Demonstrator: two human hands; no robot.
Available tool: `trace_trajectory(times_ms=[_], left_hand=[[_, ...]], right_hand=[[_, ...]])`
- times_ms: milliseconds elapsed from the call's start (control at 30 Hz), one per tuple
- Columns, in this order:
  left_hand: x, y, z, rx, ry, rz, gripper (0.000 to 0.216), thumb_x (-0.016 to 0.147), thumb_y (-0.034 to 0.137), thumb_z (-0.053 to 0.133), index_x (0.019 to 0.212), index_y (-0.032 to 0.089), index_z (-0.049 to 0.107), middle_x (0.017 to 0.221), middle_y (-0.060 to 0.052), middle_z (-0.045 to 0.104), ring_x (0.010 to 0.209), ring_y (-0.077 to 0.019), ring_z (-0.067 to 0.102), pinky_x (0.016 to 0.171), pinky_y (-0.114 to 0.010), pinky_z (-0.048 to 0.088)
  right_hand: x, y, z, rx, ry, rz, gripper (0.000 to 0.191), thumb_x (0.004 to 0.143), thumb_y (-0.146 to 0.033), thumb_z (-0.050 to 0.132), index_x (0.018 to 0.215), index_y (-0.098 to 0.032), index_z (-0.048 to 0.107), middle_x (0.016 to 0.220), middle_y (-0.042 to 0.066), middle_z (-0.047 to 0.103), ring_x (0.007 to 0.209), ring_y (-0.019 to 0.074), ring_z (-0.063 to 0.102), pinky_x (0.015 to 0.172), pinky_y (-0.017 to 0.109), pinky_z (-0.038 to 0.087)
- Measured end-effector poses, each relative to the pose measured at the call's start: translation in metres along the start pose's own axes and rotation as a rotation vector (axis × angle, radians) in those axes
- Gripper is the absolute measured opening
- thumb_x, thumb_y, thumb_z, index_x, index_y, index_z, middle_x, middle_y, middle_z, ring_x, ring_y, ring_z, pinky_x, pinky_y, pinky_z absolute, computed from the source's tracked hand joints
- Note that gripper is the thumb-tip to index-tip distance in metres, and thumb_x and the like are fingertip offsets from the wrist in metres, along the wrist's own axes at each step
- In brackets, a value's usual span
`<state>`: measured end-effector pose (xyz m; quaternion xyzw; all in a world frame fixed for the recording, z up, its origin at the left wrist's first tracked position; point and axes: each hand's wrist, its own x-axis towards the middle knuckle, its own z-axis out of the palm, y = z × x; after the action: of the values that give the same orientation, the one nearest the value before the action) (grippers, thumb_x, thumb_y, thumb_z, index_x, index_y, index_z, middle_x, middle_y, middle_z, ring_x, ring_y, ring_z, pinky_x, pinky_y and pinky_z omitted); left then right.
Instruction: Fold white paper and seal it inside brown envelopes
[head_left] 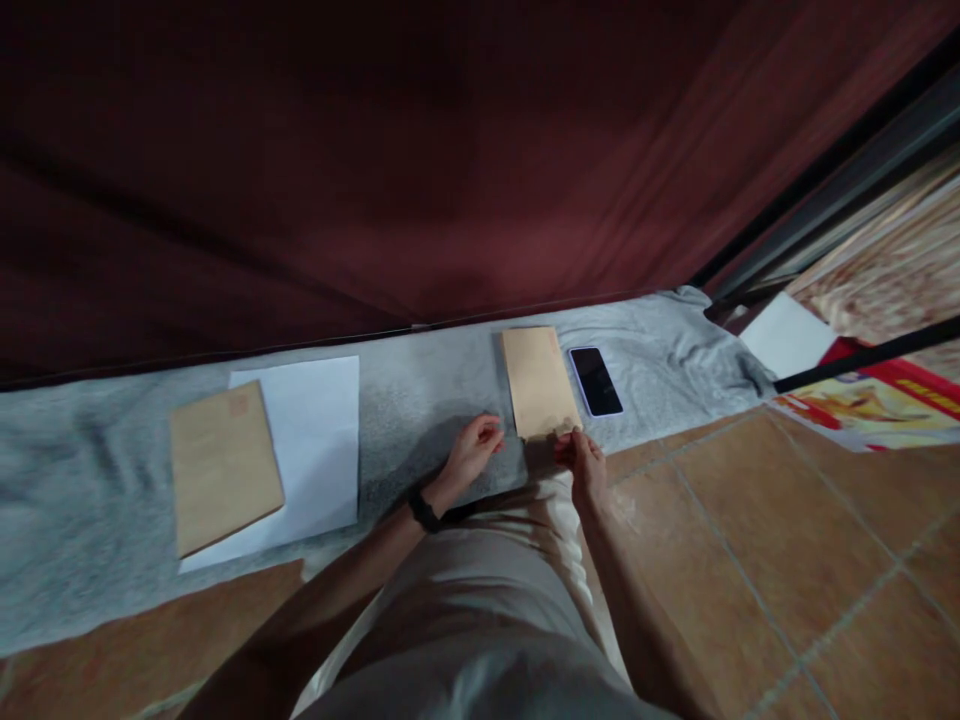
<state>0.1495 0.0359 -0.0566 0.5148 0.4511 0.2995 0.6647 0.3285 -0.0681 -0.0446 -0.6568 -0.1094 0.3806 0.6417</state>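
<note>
The right hand (pixel 583 462) has its grip pinched on the near edge of a brown envelope (pixel 538 380), fingertips closed over the paper's lower right corner, while the left hand (pixel 472 450) rests just beside the envelope's lower left corner with its fingers loosely curled and nothing held; whether its fingertips touch the paper I cannot tell. That envelope lies flat just above the centre of the frame on a grey cloth (pixel 420 400) spread over the floor, its long side running away from the person. Just to its right, close but apart, a dark phone (pixel 595 381) lies screen up. A black band (pixel 424 511) circles the left wrist. Well apart, at the left of the frame, a second brown envelope (pixel 223 465) lies partly on a white sheet (pixel 315 440). Brown floor tiles (pixel 750 540) fill the lower right, and a dark red curtain (pixel 375 150) hangs across the top
</note>
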Motion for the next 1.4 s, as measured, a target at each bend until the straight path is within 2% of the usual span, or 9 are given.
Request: trace_trajectory(times_ms=[300,433,533,800,1000,1100,1233,1300,1400], left_hand=[[-0.044,-0.006,-0.057,0.071,0.050,0.030,0.033,0.082,0.048,0.070,0.098,0.018,0.069,0.086,-0.003,0.073,0.074,-0.0177,0.071,0.071,-0.031,0.058],[-0.063,-0.009,-0.078,0.076,0.063,0.004,0.036,0.083,0.050,0.068,0.101,0.019,0.069,0.089,-0.005,0.074,0.076,-0.0193,0.072,0.072,-0.034,0.059],[-0.068,-0.011,-0.087,0.080,0.065,-0.011,0.036,0.083,0.050,0.067,0.102,0.019,0.069,0.087,-0.005,0.074,0.075,-0.0199,0.073,0.072,-0.034,0.059],[-0.070,-0.004,-0.084,0.106,0.065,0.000,0.030,0.085,0.044,0.065,0.101,0.019,0.070,0.086,-0.004,0.074,0.073,-0.0193,0.072,0.071,-0.032,0.058],[-0.074,-0.006,-0.088,0.160,0.054,0.024,0.028,0.088,0.041,0.059,0.104,0.019,0.069,0.083,-0.004,0.073,0.074,-0.0198,0.072,0.070,-0.032,0.058],[-0.074,-0.003,-0.100,0.372,0.141,0.129,0.028,0.093,0.037,0.052,0.108,0.020,0.069,0.094,-0.007,0.074,0.083,-0.0212,0.072,0.077,-0.034,0.059],[-0.075,0.009,-0.125,0.796,0.394,0.314,0.034,0.095,0.028,0.049,0.123,0.018,0.066,0.133,-0.016,0.064,0.123,-0.0290,0.062,0.106,-0.045,0.049],[-0.076,0.013,-0.140,0.997,0.517,0.303,0.042,0.095,0.027,0.049,0.134,0.015,0.060,0.148,-0.021,0.054,0.140,-0.0349,0.048,0.116,-0.053,0.039],[-0.080,0.013,-0.159,1.212,0.626,0.198,0.054,0.096,0.034,0.052,0.146,0.012,0.050,0.158,-0.024,0.043,0.150,-0.0410,0.034,0.118,-0.061,0.031]], right_hand=[[-0.022,0.029,0.059,-0.200,-0.428,-0.076,0.042,0.081,-0.059,0.072,0.101,-0.024,0.078,0.093,0.004,0.078,0.075,0.0196,0.070,0.065,0.031,0.060],[-0.025,0.042,0.067,-0.262,-0.456,-0.111,0.044,0.083,-0.052,0.070,0.117,-0.025,0.075,0.092,0.004,0.077,0.079,0.0225,0.072,0.070,0.035,0.062],[-0.024,0.046,0.064,-0.313,-0.456,-0.194,0.047,0.086,-0.049,0.069,0.127,-0.026,0.071,0.105,0.006,0.077,0.092,0.0254,0.072,0.080,0.039,0.063],[-0.024,0.044,0.054,-0.432,-0.416,-0.372,0.048,0.091,-0.046,0.062,0.134,-0.025,0.066,0.136,0.010,0.066,0.107,0.0260,0.069,0.088,0.041,0.060],[-0.029,0.040,0.055,-0.520,-0.490,-0.410,0.040,0.094,-0.044,0.057,0.125,-0.024,0.071,0.112,0.008,0.075,0.102,0.0259,0.070,0.088,0.040,0.058],[-0.036,0.039,0.061,-0.558,-0.551,-0.446,0.035,0.094,-0.040,0.056,0.121,-0.025,0.072,0.112,0.008,0.076,0.101,0.0251,0.070,0.092,0.041,0.057],[-0.047,0.038,0.072,-0.596,-0.644,-0.538,0.032,0.096,-0.033,0.053,0.121,-0.027,0.071,0.121,0.008,0.073,0.109,0.0247,0.069,0.098,0.042,0.056],[-0.051,0.038,0.077,-0.621,-0.681,-0.560,0.033,0.096,-0.030,0.052,0.124,-0.028,0.070,0.125,0.007,0.072,0.113,0.0245,0.068,0.102,0.042,0.055],[-0.052,0.038,0.083,-0.648,-0.708,-0.559,0.034,0.095,-0.026,0.052,0.125,-0.029,0.069,0.126,0.006,0.072,0.115,0.0245,0.068,0.105,0.043,0.053]])
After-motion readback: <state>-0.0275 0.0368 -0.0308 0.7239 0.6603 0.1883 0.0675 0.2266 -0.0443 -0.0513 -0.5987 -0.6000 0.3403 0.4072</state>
